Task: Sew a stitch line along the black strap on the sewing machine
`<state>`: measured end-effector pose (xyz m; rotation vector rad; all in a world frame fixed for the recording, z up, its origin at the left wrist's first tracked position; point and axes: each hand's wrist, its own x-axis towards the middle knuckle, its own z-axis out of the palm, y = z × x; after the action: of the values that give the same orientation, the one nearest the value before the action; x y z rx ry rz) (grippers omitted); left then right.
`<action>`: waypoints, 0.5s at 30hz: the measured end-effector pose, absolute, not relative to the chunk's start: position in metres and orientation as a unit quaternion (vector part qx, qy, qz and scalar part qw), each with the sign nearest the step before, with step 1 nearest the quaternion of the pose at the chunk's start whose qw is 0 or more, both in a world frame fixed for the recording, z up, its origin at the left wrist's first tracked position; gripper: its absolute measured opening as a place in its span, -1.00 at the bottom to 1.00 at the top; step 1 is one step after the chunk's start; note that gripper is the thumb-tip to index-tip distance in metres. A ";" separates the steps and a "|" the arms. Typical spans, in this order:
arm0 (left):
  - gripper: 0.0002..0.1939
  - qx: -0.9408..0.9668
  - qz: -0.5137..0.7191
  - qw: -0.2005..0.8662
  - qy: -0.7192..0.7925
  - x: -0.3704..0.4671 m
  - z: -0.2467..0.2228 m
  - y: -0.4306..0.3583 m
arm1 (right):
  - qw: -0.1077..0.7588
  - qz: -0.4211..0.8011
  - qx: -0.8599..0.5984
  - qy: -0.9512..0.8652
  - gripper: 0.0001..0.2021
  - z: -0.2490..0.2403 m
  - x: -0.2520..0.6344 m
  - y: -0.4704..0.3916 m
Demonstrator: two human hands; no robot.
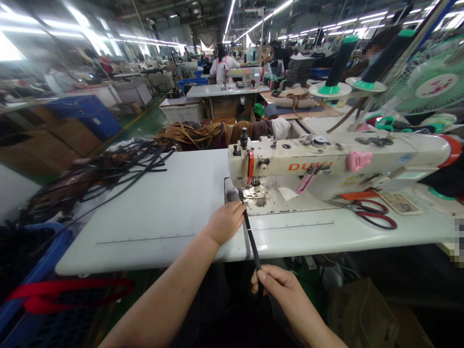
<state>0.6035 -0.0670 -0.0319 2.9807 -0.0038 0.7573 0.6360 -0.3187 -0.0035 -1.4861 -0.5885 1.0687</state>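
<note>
A narrow black strip (254, 245) runs from the needle area of the white sewing machine (275, 162) down over the table's front edge. Close to the presser foot, my left hand (226, 222) is closed on the strip, its fingertips resting at the machine's bed. Below the table edge, my right hand (277, 285) pinches the lower part of the strip between thumb and fingers. Between the two hands the strip looks taut, with a small pale mark across it. The strip's end under the needle is hidden by my left fingers.
Red-handled scissors (377, 214) lie right of the machine bed. Black straps (134, 169) hang over the table's left end, beside a blue crate (60, 246). Thread cones (340, 63) and a green fan (431, 77) stand at the right. A person (222, 65) sits farther back.
</note>
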 end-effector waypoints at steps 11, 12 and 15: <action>-0.87 0.967 0.252 0.028 -0.002 0.604 -0.031 -0.068 | 0.563 0.461 -0.631 -0.270 -0.45 -0.012 0.636 -0.325; -0.87 0.967 0.253 0.026 -0.004 0.604 -0.031 -0.068 | 0.563 0.463 -0.629 -0.272 -0.45 -0.013 0.636 -0.325; -0.88 0.965 0.260 0.025 -0.007 0.603 -0.032 -0.068 | 0.562 0.467 -0.623 -0.278 -0.44 -0.013 0.636 -0.326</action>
<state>0.6034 -0.0681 -0.0323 2.9857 -0.0232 0.8049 0.6358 -0.3256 -0.0126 -1.4675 -0.6535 1.1002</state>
